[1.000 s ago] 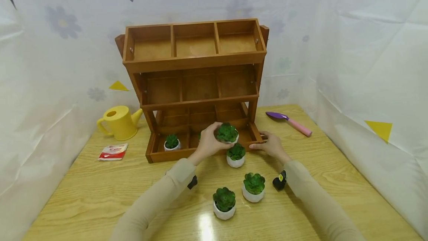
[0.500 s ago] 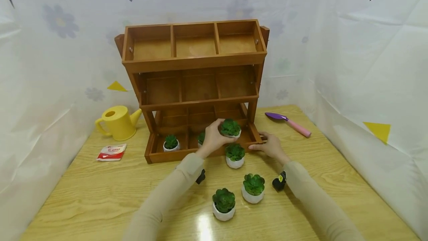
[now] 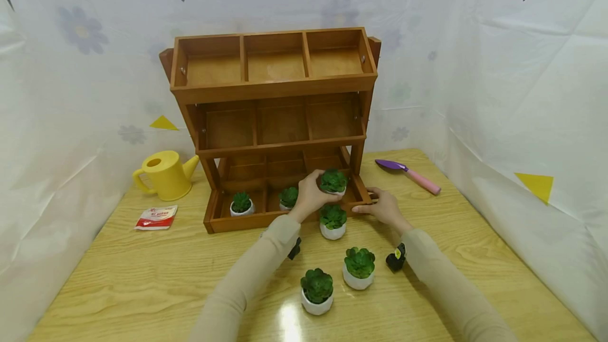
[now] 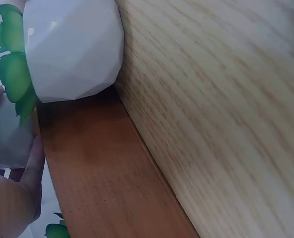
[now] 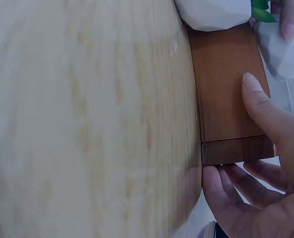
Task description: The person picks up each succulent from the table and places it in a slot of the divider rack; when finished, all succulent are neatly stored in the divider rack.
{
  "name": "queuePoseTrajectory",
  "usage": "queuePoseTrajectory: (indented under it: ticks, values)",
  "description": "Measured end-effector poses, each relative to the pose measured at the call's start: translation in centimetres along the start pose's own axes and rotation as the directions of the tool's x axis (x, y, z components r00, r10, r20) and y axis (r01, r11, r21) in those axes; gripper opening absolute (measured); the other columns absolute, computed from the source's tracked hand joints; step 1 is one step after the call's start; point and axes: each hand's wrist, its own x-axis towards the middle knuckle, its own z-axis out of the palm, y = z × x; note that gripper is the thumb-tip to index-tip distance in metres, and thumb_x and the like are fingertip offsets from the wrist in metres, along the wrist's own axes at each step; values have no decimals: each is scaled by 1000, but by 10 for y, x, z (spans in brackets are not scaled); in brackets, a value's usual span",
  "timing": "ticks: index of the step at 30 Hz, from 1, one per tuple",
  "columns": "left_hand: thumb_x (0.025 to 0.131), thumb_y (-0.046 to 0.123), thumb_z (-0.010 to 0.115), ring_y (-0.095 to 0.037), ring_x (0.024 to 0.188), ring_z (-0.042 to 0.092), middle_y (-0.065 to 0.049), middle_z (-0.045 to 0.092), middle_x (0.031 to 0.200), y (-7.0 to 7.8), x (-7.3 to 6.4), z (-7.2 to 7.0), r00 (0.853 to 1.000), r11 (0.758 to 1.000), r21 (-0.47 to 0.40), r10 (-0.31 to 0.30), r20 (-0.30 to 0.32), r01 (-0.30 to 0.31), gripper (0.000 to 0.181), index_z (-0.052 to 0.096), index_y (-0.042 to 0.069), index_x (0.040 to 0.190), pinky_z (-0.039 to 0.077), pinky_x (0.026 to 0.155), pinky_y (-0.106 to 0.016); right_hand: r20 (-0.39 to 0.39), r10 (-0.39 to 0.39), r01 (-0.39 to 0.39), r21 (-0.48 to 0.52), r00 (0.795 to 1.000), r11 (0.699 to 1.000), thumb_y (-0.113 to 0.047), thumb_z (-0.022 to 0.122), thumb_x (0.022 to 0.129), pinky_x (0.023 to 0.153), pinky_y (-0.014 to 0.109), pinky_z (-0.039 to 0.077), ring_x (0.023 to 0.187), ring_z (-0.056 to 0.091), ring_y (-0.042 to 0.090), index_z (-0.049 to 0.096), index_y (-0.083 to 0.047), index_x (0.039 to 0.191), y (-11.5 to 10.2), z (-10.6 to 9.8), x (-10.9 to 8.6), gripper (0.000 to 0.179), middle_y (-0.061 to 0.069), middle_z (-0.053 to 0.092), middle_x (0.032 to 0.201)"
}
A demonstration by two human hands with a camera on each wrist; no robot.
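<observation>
My left hand (image 3: 311, 195) grips a small succulent in a white pot (image 3: 334, 180) by its side, over the right compartment of the bottom tier of a wooden plant rack (image 3: 280, 88). In the left wrist view the held pot (image 4: 8, 136) rests between thumb and fingers. My right hand (image 3: 383, 208) holds the front right corner of that tier; the right wrist view has the thumb (image 5: 261, 104) on the front board and the fingers around its end. Another potted succulent (image 3: 333, 221) stands on the table right at the front board.
Potted succulents sit in the bottom tier's left (image 3: 242, 203) and middle (image 3: 288, 198) compartments. Two more, one left (image 3: 316, 290) and one right (image 3: 359, 268), stand nearer on the table. A yellow watering can (image 3: 166, 176) and red-white packet (image 3: 157, 218) lie left, a purple trowel (image 3: 408, 174) right.
My left hand has moved right and slightly away with the succulent, uncovering the one in the middle compartment. My right hand has stayed on the rack's corner.
</observation>
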Motion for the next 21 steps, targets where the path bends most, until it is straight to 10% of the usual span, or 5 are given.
queuePoseTrajectory:
  ticks: [21]
  values:
    - [77, 38, 80, -27, 104, 62, -13, 64, 121, -3, -1, 10, 995, 995, 35, -93, 44, 92, 69, 55, 4, 132, 53, 88, -40, -9, -22, 22, 4, 1000, 1000, -42, 80, 76, 85, 49, 53, 111, 58, 41, 46, 0, 140, 1, 1, -1, 84, 29, 57, 126]
